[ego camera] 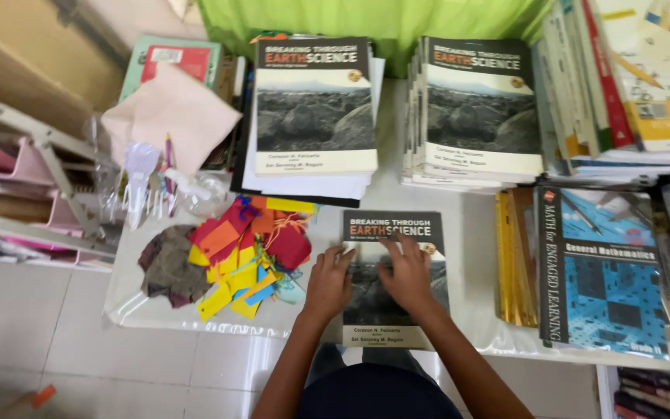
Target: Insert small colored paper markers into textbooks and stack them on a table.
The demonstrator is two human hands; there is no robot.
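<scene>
Left of the hands: grey cloth (168, 268), then a heap of coloured paper tags (246, 252), its near edge just beside the left hand (329, 281). Left hand flat, fingers spread, gripping nothing, pressing the book (391, 233) cover. Right hand (406, 273) likewise flat and open on the same cover. Book lies at the table (471, 233) front edge. Beyond the hands: two book stacks (316, 109). Right: blue textbook (600, 268), apart.
</scene>
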